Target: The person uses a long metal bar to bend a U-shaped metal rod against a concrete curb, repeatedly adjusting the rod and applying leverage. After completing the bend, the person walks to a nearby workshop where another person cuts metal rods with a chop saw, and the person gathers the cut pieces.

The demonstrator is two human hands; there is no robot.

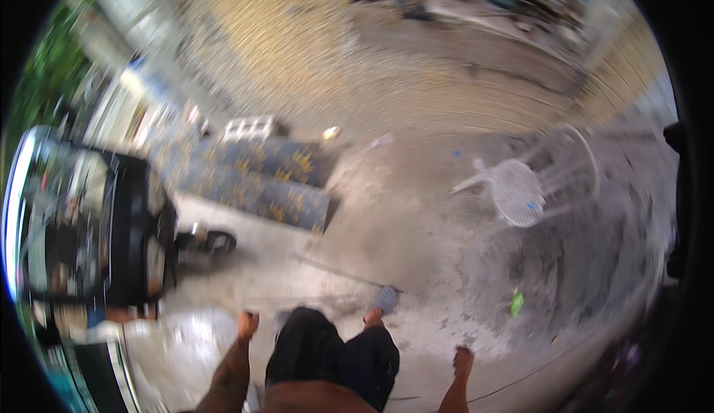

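My left hand point(248, 325) hangs beside my dark trousers point(301, 346), its fingers curled closed. A small dark patch shows at its fingertips; I cannot make out what it is. Clear plastic sheeting point(193, 339) lies on the ground to the left of that hand. On the other side, my right hand point(463, 361) hangs away from my body over the pale ground. Blur smears its fingers, and no object shows in it. One foot in a grey slipper point(387, 299) is stretched forward between the hands.
A vehicle with a black-framed windshield point(82, 223) stands at the left. Ahead lies a dark mat with yellow patterns point(253, 182), near a hollow concrete block point(251, 127). A white plastic chair point(517, 192) is at the right. Planks and debris point(483, 49) line the far side.
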